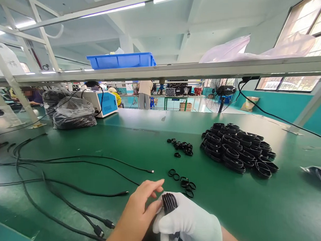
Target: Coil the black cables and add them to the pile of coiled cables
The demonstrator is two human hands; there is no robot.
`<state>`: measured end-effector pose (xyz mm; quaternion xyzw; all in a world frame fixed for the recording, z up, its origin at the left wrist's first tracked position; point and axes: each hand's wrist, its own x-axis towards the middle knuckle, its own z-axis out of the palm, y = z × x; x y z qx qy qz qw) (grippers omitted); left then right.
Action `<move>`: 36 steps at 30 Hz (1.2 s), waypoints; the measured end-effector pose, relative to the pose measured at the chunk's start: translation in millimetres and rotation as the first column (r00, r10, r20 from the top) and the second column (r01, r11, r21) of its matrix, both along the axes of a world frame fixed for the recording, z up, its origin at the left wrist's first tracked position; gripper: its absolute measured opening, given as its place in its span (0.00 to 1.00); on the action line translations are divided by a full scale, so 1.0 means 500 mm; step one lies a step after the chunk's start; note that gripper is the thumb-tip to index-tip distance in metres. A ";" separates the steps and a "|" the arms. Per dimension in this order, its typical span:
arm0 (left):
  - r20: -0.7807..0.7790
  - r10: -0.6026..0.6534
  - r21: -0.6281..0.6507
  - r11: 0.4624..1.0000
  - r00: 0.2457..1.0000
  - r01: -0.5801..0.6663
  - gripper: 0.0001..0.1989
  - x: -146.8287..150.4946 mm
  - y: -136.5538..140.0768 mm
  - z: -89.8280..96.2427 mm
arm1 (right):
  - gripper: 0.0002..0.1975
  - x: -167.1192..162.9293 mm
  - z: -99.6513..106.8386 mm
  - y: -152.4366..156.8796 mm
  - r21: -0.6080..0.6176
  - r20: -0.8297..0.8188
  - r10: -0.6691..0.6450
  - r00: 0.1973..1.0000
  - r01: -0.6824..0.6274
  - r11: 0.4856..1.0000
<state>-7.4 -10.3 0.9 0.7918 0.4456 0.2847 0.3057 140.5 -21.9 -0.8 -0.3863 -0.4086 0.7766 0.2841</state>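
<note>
A coiled black cable point(169, 203) is gripped in my right hand point(190, 219), which wears a white glove. Its bundled turns stick up between the thumb and fingers, and the lower part is mostly covered by the glove. My left hand point(143, 205) is bare and close beside it on the left. The thumb tip reaches the coil's edge while the index finger stretches out above, apart from the thumb. Just beyond both hands lie several small black rings point(187, 184) on the green table point(150, 135). A further cluster of rings point(184, 146) lies farther back.
On the right is a large pile of coiled black cables point(235, 149). Loose cables point(73, 183) spread across the left side. Plastic bags point(74, 109) and a blue-white machine point(106, 103) stand at the back left. Overhead, a shelf point(174, 71) carries a blue bin point(121, 61).
</note>
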 end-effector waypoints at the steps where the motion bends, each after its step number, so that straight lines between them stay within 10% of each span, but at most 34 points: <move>1: 0.011 -0.023 -0.042 0.999 1.000 0.024 0.17 -0.004 0.000 0.000 | 0.08 0.001 0.000 0.001 -0.002 -0.005 -0.001 1.000 0.001 1.000; 9: -0.163 -0.064 0.160 0.983 0.985 0.090 0.20 0.001 -0.021 -0.022 | 0.05 0.000 -0.004 -0.004 -0.008 -0.033 0.027 0.999 -0.027 1.000; 17: -0.148 0.095 -0.036 0.994 0.984 -0.101 0.13 0.010 0.094 0.011 | 0.14 0.040 0.000 0.009 -0.018 -0.125 -0.266 0.956 0.266 0.964; 22: -0.243 0.042 -0.026 0.998 0.969 -0.050 0.05 0.081 0.159 -0.041 | 0.14 0.036 0.014 0.001 -0.036 0.015 0.018 1.000 -0.017 0.999; 28: -0.242 0.075 -0.036 0.996 0.967 -0.086 0.06 0.124 0.175 -0.076 | 0.15 0.027 0.004 -0.003 0.016 -0.102 0.008 0.995 -0.006 1.000; 32: -0.124 0.080 -0.155 0.983 0.989 -0.098 0.06 0.094 0.155 -0.038 | 0.16 0.036 0.004 0.007 -0.007 -0.052 -0.215 0.975 0.215 0.977; 36: 0.059 0.022 -0.357 0.934 0.998 0.001 0.08 0.063 0.094 0.005 | 0.13 0.044 -0.001 0.032 0.230 0.184 -0.589 0.787 0.548 0.804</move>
